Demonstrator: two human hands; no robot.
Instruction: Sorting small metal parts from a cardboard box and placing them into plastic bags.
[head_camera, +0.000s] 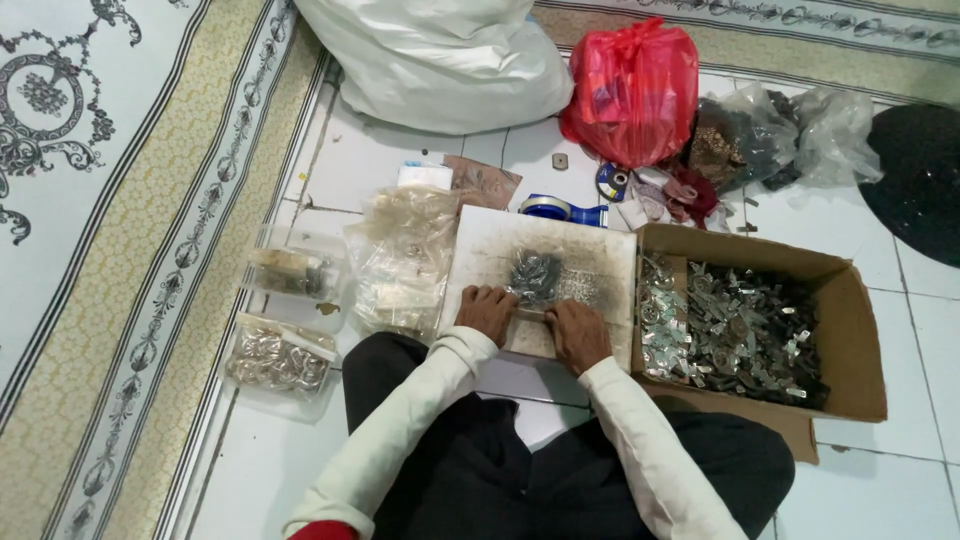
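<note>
Two hands, left hand (486, 310) and right hand (577, 332), rested curled on a white board (600, 262) just beside a small heap of metal pieces (535, 275); whether the fingers pinched anything I couldn't tell. Most pieces, I judged, sat unsorted in the cardboard box (850, 330).

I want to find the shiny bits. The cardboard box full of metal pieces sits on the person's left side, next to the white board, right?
Not quite. The cardboard box of metal pieces sits on the person's right side, next to the white board, as the head view shows.

White tiled floor (900, 330) — patterned rug (110, 250), white board (590, 260), cardboard box (850, 330), plastic bags (450, 60)
</note>
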